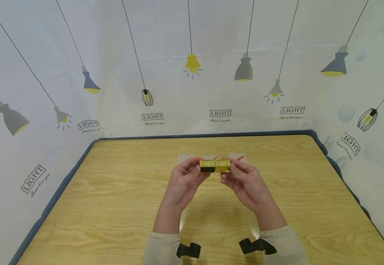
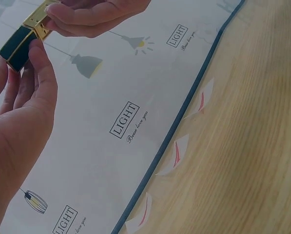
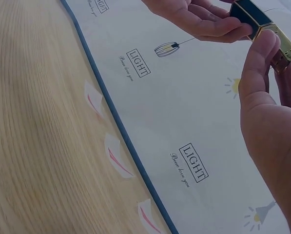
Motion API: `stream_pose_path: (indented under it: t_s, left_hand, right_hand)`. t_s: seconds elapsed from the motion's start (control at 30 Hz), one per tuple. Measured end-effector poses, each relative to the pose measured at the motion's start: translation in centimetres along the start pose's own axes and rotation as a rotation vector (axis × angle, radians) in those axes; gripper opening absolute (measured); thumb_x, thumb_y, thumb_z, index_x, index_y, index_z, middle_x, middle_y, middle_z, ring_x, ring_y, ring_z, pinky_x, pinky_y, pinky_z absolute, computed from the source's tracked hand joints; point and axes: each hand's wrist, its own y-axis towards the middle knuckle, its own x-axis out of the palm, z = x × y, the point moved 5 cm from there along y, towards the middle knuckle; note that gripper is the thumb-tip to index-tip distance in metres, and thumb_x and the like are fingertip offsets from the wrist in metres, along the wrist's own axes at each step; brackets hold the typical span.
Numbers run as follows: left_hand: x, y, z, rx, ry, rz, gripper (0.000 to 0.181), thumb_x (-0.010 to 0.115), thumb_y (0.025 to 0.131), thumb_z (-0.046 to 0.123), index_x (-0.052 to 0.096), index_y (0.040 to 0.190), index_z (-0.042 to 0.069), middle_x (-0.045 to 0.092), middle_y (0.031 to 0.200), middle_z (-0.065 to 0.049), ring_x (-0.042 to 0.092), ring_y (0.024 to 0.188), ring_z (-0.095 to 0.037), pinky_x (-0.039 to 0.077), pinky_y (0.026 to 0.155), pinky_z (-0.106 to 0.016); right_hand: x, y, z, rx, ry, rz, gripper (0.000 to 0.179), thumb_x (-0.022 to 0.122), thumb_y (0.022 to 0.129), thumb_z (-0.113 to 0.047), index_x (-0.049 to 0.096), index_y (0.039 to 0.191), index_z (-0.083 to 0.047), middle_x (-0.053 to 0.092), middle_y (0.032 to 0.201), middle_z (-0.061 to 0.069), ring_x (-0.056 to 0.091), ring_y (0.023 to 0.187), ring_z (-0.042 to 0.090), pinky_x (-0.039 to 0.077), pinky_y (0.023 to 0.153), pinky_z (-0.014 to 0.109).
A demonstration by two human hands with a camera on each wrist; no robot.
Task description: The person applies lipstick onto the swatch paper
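Observation:
A small faceted lipstick tube (image 1: 215, 166), gold at one half and dark green edged with gold at the other, is held level above the table in the head view. My left hand (image 1: 182, 182) pinches its dark green end between thumb and fingers. At the gold end, my right hand (image 1: 249, 182) grips with thumb and fingertips. The left wrist view shows the green half of the lipstick tube (image 2: 17, 46) in the left fingers. From the right wrist, the gold half of the lipstick tube (image 3: 281, 43) is partly covered by the right thumb and fingers.
Beyond the hands, three white paper pieces with red marks, one of them a paper slip (image 1: 237, 157), lie on the wooden table (image 1: 129, 198). A dark blue edge (image 1: 205, 135) borders the tabletop. Behind it hangs a white sheet (image 1: 119, 48) printed with lamps.

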Motion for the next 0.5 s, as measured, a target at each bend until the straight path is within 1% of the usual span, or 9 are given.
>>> stream_pose_path:
  t_s: [0.17, 0.3, 0.43, 0.5]
  left_hand:
    - [0.05, 0.03, -0.14, -0.011, -0.019, 0.019, 0.016, 0.064, 0.105, 0.011, 0.077, 0.106, 0.020, 0.074, 0.108, 0.004, 0.072, 0.108, -0.010, 0.060, 0.099, -0.025]
    - [-0.02, 0.06, -0.26, -0.012, -0.037, 0.043, 0.009, 0.070, 0.100, 0.018, 0.078, 0.104, 0.020, 0.072, 0.110, 0.004, 0.071, 0.108, -0.010, 0.060, 0.099, -0.025]
    - [0.03, 0.11, -0.39, 0.005, -0.064, 0.037, 0.008, 0.075, 0.096, 0.020, 0.078, 0.103, 0.020, 0.071, 0.114, 0.004, 0.070, 0.111, -0.011, 0.060, 0.101, -0.026]
    - [0.03, 0.14, -0.48, 0.010, -0.073, 0.036, 0.007, 0.075, 0.096, 0.019, 0.078, 0.102, 0.020, 0.070, 0.115, 0.003, 0.070, 0.112, -0.011, 0.059, 0.103, -0.027]
  right_hand:
    - [0.22, 0.01, 0.11, 0.008, 0.023, 0.001, 0.026, 0.057, 0.110, -0.022, 0.079, 0.123, -0.025, 0.073, 0.119, 0.001, 0.076, 0.090, 0.006, 0.063, 0.090, 0.024]
    - [0.39, 0.03, 0.33, 0.033, 0.023, 0.037, 0.025, 0.058, 0.110, -0.022, 0.079, 0.122, -0.025, 0.071, 0.120, 0.003, 0.075, 0.091, 0.008, 0.063, 0.091, 0.025]
    - [0.45, 0.04, 0.53, 0.048, 0.009, 0.078, 0.024, 0.058, 0.110, -0.022, 0.078, 0.121, -0.026, 0.069, 0.122, 0.004, 0.074, 0.091, 0.008, 0.063, 0.091, 0.024]
    - [0.43, 0.02, 0.62, 0.053, -0.001, 0.092, 0.024, 0.057, 0.110, -0.021, 0.078, 0.121, -0.025, 0.069, 0.123, 0.005, 0.074, 0.092, 0.008, 0.063, 0.091, 0.024]
